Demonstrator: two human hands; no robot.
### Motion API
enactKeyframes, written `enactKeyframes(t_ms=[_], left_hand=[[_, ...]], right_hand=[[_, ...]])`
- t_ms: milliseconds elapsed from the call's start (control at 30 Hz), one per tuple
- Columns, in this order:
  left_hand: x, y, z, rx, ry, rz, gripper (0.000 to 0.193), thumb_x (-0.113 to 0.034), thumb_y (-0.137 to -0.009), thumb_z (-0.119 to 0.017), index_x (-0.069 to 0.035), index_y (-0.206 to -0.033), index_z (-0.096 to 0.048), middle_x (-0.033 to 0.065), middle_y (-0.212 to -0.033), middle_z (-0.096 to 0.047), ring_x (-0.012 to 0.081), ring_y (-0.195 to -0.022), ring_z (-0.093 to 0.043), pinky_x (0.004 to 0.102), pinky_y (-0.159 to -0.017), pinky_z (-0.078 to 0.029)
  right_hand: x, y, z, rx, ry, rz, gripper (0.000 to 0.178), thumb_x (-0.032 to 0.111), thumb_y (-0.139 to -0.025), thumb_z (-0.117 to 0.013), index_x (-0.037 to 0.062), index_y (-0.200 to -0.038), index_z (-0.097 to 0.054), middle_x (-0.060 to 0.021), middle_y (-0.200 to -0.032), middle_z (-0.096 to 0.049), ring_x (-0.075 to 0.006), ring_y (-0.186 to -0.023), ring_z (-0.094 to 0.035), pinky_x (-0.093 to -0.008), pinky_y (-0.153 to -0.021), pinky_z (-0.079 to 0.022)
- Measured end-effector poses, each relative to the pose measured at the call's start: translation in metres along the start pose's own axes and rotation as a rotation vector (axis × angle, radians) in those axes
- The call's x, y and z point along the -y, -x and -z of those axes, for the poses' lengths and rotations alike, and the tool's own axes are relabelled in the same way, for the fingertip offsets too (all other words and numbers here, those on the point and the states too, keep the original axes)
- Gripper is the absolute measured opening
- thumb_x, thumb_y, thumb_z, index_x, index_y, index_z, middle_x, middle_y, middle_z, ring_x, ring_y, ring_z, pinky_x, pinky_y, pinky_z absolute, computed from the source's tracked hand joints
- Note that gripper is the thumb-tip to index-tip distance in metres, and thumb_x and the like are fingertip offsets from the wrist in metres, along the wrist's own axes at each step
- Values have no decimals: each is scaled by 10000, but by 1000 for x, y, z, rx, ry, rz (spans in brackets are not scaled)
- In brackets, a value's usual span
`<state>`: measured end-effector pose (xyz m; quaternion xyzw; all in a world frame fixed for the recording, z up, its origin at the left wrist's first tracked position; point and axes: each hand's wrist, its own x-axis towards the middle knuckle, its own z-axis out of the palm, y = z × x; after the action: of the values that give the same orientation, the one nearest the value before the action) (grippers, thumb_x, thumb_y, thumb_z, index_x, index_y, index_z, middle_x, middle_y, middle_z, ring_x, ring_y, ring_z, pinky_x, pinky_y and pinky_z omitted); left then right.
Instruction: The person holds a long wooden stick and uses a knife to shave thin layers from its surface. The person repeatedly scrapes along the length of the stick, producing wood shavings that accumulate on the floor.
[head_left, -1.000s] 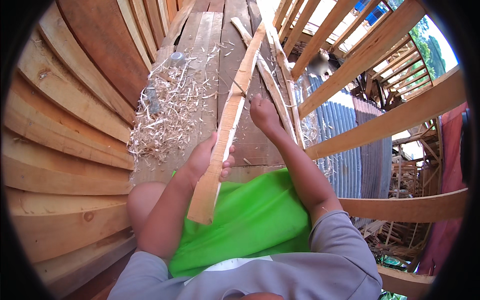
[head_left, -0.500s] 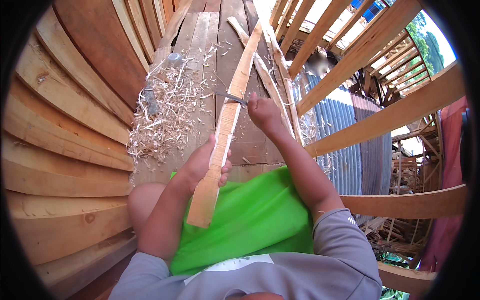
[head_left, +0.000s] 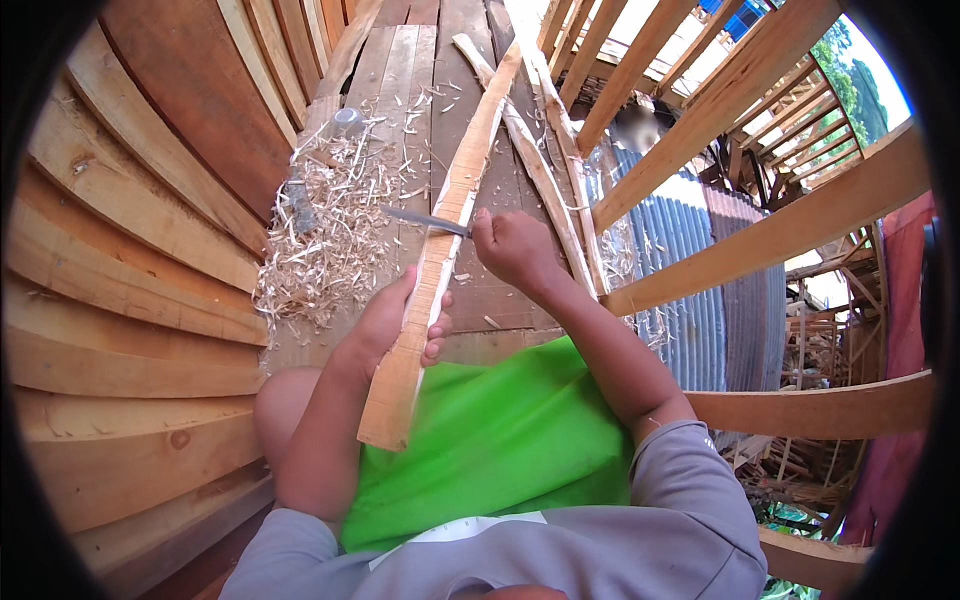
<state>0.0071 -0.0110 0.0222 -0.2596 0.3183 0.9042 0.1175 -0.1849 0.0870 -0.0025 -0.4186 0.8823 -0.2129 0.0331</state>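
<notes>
- Left hand (head_left: 395,325): fingers wrapped around the near part of the long wooden strip (head_left: 440,255), which runs from the lap out to the far planks.
- Right hand (head_left: 512,248): clenched on a knife (head_left: 425,220), blade lying across the strip.
- Strip: pale, freshly cut, edges uneven.
- Wood shavings (head_left: 330,240): heaped left of the strip on the plank floor (head_left: 400,80).
- Green cloth (head_left: 500,440): covers the lap.

No packages, labels, signs or screens are visible anywhere in the head view, on the planks or beyond them.
</notes>
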Motion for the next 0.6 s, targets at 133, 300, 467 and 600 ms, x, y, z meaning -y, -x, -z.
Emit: enactKeyframes(t_ms=[133,300,467,600], left_hand=[[10,-4,-13,103,76,64,516,-532,-1013,-181,-103,-989,-467,36,-637,-431,157,-482,-436,284,-438,-381],[2,-5,8,219,190,6,504,-528,-1014,-197,-106,-966,-470,16,-620,-411,143,-473,-434,257,-427,-350],[15,-15,8,404,242,12,444,-492,-1022,-224,-114,-1029,-456,18,-714,-445,136,-497,-443,252,-425,-373],[6,-17,8,136,227,-116,428,-488,-1023,-243,-115,-1072,-447,15,-791,-465,135,-558,-468,263,-445,-416]], right_hand=[[-39,-22,2,-301,50,34,511,334,-938,-408,-30,-645,-616,-267,-719,-618,-439,-707,-609,-525,-654,-472],[-3,-5,5,38,-21,-94,502,323,-942,-352,-15,-719,-647,-272,-775,-635,-452,-739,-614,-542,-708,-477],[-37,-23,0,-150,-33,-105,522,332,-943,-331,-34,-771,-660,-261,-827,-653,-457,-841,-615,-538,-786,-474],[-11,-11,1,-13,-126,-178,530,334,-936,-326,-40,-745,-648,-256,-797,-647,-469,-807,-613,-553,-773,-465]])
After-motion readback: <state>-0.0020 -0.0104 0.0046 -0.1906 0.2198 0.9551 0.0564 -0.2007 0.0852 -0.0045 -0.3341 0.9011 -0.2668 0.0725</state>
